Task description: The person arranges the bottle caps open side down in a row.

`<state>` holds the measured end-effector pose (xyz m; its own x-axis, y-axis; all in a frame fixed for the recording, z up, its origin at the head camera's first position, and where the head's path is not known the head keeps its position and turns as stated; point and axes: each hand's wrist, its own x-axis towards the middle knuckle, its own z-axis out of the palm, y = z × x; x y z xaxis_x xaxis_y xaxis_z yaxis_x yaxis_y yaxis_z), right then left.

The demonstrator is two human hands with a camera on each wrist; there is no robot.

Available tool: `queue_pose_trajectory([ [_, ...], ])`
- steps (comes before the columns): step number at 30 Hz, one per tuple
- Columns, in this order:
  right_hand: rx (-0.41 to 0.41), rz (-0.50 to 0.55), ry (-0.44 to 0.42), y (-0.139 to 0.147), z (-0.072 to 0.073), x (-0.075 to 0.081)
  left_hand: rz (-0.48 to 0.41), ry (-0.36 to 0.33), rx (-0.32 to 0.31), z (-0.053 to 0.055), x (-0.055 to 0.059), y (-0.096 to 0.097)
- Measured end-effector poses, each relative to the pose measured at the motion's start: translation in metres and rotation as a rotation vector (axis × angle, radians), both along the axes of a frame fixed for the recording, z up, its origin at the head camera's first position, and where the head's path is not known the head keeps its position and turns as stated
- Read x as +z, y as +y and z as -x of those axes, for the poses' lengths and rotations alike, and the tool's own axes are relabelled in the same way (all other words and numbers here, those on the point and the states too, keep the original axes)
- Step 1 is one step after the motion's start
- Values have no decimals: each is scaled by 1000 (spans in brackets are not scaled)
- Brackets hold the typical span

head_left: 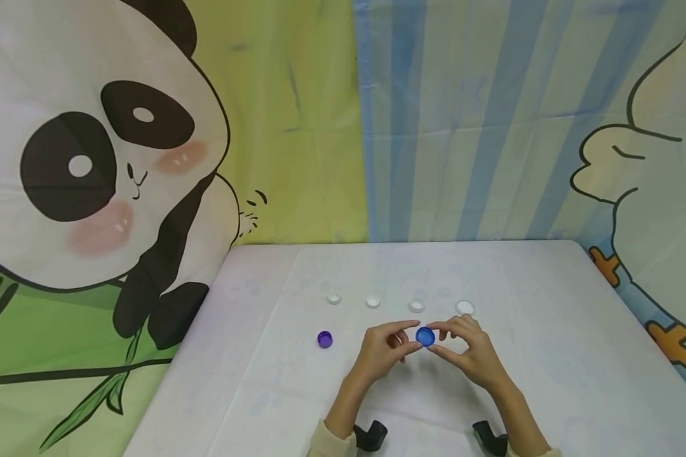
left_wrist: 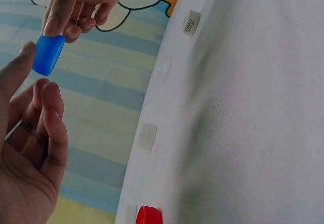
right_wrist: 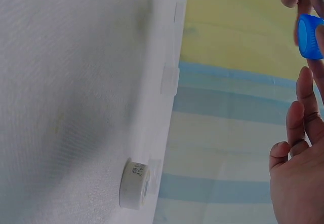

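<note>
In front of me both hands meet at a blue bottle cap [head_left: 425,337], raised off the table with its hollow side towards the head camera. My left hand [head_left: 382,349] pinches its left edge with thumb and index finger. On the opposite edge, the thumb and index finger of my right hand [head_left: 473,353] grip it. The right wrist view shows ribs around the side of the blue cap [right_wrist: 310,36]. Left of the hands lies a purple cap [head_left: 324,339]; a cap that looks red [left_wrist: 149,215] is at the bottom of the left wrist view.
Beyond the hands, several whitish caps form a row, from the leftmost cap [head_left: 334,298] to the rightmost cap [head_left: 465,307]. One white cap [right_wrist: 134,185] carries small print. A white cloth covers the table [head_left: 274,381]. Cartoon curtains [head_left: 297,127] hang behind it.
</note>
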<state>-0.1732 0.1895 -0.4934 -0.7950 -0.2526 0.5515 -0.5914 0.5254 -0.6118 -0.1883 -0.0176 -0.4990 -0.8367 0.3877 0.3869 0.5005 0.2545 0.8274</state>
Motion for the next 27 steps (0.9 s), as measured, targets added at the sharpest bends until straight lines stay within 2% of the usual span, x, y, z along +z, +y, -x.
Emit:
queue_pose_trajectory([
  [4, -12, 4, 14, -1, 1, 0, -104, -245, 43, 2, 0, 0],
  [7, -21, 5, 24, -1, 2, -1, -174, -411, 53, 4, 0, 0],
  [10, -13, 7, 51, -2, 2, -2, -226, -541, 49, 5, -1, -1],
  [12, 0, 9, 79, -2, 3, -4, -243, -599, 34, 5, -1, -2],
  [15, 11, 10, 97, -2, 4, -5, -250, -658, 14, 5, -2, -2],
  [18, 9, 2, 93, -3, 4, -5, -251, -679, 5, 5, -3, -2],
  [27, 8, -20, 97, -3, 5, -6, -240, -665, 9, 4, -3, -1],
])
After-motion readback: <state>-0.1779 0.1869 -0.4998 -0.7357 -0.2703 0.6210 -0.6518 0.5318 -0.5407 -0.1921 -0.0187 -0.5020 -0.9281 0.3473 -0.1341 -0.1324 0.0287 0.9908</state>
